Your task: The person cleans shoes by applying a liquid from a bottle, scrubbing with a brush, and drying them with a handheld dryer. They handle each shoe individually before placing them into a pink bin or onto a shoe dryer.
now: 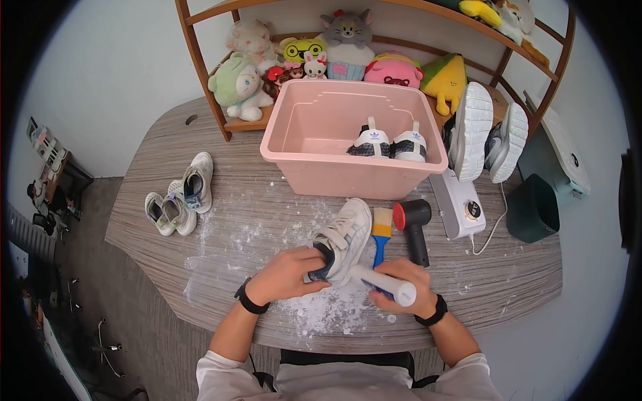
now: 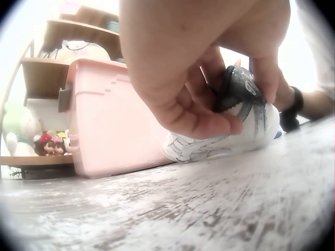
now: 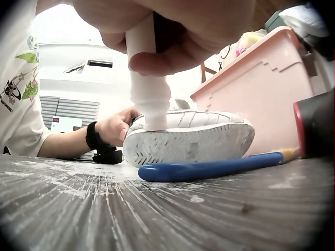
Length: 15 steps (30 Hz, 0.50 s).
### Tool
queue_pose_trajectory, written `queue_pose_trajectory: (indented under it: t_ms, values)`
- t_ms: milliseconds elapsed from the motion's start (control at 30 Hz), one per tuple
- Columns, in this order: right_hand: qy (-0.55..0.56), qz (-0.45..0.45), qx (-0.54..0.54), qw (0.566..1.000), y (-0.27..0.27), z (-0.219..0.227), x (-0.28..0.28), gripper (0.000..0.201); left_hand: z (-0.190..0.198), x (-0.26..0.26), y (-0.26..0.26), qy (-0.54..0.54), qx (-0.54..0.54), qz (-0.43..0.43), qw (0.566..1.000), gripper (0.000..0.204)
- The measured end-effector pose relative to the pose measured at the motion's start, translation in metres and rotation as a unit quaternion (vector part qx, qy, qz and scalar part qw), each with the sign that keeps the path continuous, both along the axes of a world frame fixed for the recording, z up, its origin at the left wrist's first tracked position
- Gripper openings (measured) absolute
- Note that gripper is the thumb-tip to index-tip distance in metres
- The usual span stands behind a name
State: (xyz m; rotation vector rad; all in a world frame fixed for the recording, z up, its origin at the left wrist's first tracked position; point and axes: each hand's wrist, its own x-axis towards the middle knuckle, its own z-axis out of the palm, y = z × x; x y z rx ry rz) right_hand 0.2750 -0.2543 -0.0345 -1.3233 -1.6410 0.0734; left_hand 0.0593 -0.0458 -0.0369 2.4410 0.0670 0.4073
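Note:
A white sneaker (image 1: 344, 234) with a dark lining stands on the table, toe pointing away from me. My left hand (image 1: 286, 274) grips it at the heel collar, fingers inside the opening and thumb outside. My right hand (image 1: 403, 286) holds a white squeeze bottle (image 1: 388, 284) tilted downward, its tip (image 3: 154, 121) right at the side of the shoe near the heel, just above the sole (image 3: 188, 144). Beside the shoe lie a paint brush (image 1: 381, 234) with a blue handle and a black hair dryer (image 1: 414, 230) with a red-rimmed nozzle.
White powdery residue (image 1: 321, 311) covers the table around the shoe. Behind stands a pink bin (image 1: 354, 177) with two sneakers inside. Several small shoes (image 1: 177, 200) sit at left. At right are a shoe dryer (image 1: 461, 207) bearing sneakers and a dark green bin (image 1: 533, 217). Plush toys (image 1: 348, 47) fill the shelf.

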Motion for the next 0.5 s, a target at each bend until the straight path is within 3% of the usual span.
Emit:
queue_pose_trajectory:
  t_ms: [133,233,333,400,500]
  values:
    - [-0.040,-0.086,0.007,0.995,0.0025,0.0037,-0.0003,0.041,-0.0002,-0.0002,-0.0002,-0.006,0.008,0.000,1.000,0.035]
    - [-0.054,-0.074,0.017,0.996,0.0025,0.0041,-0.0019,0.040,-0.0008,-0.0004,-0.0002,-0.008,0.009,0.002,1.000,0.035]
    - [-0.032,-0.005,0.018,0.999,-0.0018,0.0033,-0.0056,0.040,-0.0006,-0.0005,-0.0001,-0.008,0.009,0.004,1.000,0.036]
    - [-0.010,0.055,-0.043,0.997,-0.0049,0.0091,-0.0068,0.040,-0.0006,-0.0006,0.0000,-0.007,0.008,0.004,1.000,0.036]
    - [0.016,0.058,-0.023,0.998,-0.0015,0.0050,-0.0057,0.042,-0.0016,-0.0003,0.0001,-0.006,0.007,0.003,1.000,0.037]
